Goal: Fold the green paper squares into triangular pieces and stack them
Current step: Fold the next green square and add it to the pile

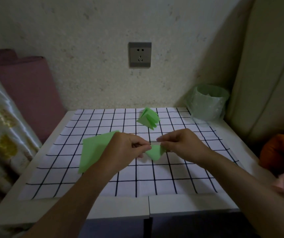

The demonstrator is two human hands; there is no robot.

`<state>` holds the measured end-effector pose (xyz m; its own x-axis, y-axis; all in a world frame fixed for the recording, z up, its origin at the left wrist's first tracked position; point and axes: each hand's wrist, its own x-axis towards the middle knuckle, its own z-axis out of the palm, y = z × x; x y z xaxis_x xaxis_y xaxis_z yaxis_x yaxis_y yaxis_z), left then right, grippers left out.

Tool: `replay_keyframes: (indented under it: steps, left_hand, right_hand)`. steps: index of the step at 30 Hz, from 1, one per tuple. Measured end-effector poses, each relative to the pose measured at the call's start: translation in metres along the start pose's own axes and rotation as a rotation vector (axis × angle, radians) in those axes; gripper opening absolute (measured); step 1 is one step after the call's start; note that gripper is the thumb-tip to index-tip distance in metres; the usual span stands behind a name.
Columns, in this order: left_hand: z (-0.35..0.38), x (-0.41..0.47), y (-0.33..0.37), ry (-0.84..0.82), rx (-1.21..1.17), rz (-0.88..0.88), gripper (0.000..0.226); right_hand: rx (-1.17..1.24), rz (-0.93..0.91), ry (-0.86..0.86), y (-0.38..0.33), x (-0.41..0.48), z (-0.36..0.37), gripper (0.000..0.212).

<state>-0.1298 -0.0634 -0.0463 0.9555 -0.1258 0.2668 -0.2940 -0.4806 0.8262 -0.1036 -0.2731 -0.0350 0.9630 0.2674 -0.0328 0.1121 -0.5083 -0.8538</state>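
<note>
- Small white table (189, 205) pushed up against a speckled wall with a socket (139, 54) on it, and a checked cloth (172, 177) spread over the top. That's your whole workspace.
- You've got one small green piece (155, 152) lifted off the cloth around the middle, pinched from both sides. Your left hand (124, 148) has its fingers curled onto the left corner. Your right hand (182, 143) nips the upper right edge between thumb and fingertips. Both are clamped on the paper.
- It already looks roughly triangular with the point hanging down, so I'd guess you're on the last crease or so. I can't tell exactly which fold.
- Done so far: a fanned pile of folded triangles (148, 118) sits near the far edge of the cloth, a bit right of centre. They're too bunched up to count.
- Left to do: flat green squares (95, 150) lie toward the left edge of the cloth, partly hidden under your left wrist. No idea how many sheets.
- So you're somewhere midway: finish this one, add it to the pile, then work through the flat ones.
- A green-lined bin (208, 102) stands at the far right corner.
</note>
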Motion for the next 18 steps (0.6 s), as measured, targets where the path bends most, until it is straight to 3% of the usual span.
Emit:
replay_keyframes:
  steps: [6, 11, 13, 18]
  left_hand:
    - [0.000, 0.002, -0.002, 0.035, -0.077, -0.043, 0.011]
    - [0.017, 0.004, 0.003, 0.250, -0.472, -0.316, 0.016]
    - [0.024, 0.003, 0.006, 0.251, -0.622, -0.422, 0.019]
    - [0.022, 0.002, 0.004, 0.246, -0.679, -0.455, 0.016]
  right_hand:
    - [-0.009, -0.011, -0.041, -0.002, 0.001, -0.008, 0.011]
    - [0.136, 0.025, 0.069, -0.002, 0.003, 0.000, 0.010]
    - [0.194, 0.043, 0.111, -0.001, 0.004, 0.004, 0.009]
    - [0.242, 0.077, 0.096, 0.002, 0.006, 0.004, 0.008]
